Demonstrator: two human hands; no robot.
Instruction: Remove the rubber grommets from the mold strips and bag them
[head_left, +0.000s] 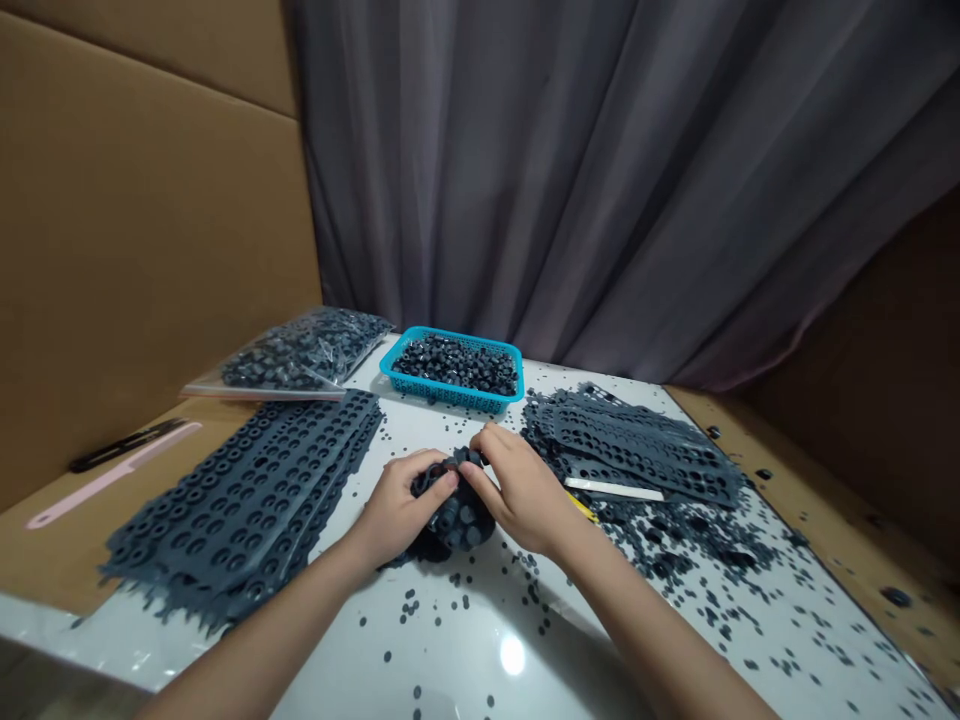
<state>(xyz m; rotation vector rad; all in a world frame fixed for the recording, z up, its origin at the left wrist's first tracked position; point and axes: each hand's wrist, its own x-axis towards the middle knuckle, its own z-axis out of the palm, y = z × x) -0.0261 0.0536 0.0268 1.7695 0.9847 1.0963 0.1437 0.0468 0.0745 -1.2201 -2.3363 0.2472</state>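
At the middle of the white table, my left hand (401, 505) and my right hand (525, 490) are both closed on a dark grey moulded rubber sheet (457, 525). The sheet is bent into a bulge, with round studs showing on its near side. My thumbs point toward each other across its top edge, and the fingertips behind it are partly hidden. Small dark discs (411, 605) are scattered on the table just below. Beyond my hands stands a blue plastic basket (454, 393) holding many small black rubber parts.
Left lie stacked studded sheets (232, 500), a zip bag of black parts (307, 350), a pink comb-like tool (112, 475) and a black cutter (127, 445). Right are perforated sheets (637, 440), a white strip (615, 489), a yellow item (582, 507) and loose scraps (682, 540). A curtain (525, 180) hangs behind.
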